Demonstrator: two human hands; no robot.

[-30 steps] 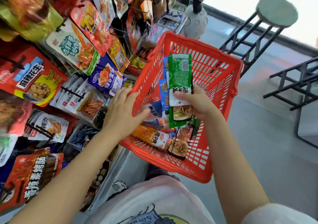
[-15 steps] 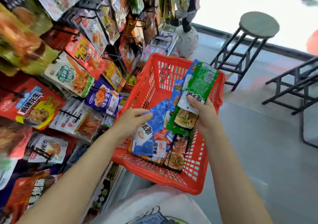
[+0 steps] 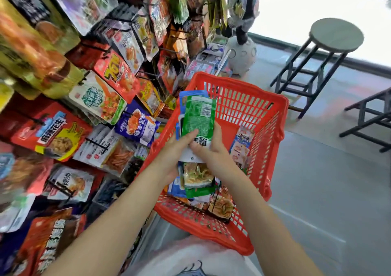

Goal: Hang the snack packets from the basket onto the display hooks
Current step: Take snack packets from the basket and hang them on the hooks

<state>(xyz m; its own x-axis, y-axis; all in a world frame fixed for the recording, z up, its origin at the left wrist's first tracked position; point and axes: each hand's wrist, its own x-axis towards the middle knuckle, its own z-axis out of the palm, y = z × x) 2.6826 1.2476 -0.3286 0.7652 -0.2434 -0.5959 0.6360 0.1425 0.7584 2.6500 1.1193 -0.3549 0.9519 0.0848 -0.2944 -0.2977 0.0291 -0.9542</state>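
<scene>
Head view: I hold a stack of snack packets upright over the red plastic basket, a green packet on top and a blue packet showing behind its upper edge. My left hand grips the stack from the rack side, fingers curled round its edge at mid-height; my right hand pinches it from the other side, thumb across the green packet's printed face. Both hands meet near the middle of the stack, so its long axis runs away from me, the top end pointing toward the basket's far rim and the lower end hanging down toward the packets in the basket. A small hole shows in a white panel just below my hands; whether it is the hanging hole I cannot tell.

The display hooks stand to my left, black prongs jutting out among the hung snack bags, beside the basket's left rim. My left hand is the nearer one to them. I judge the stack must swing left and turn before a packet can slide onto a prong.
</scene>
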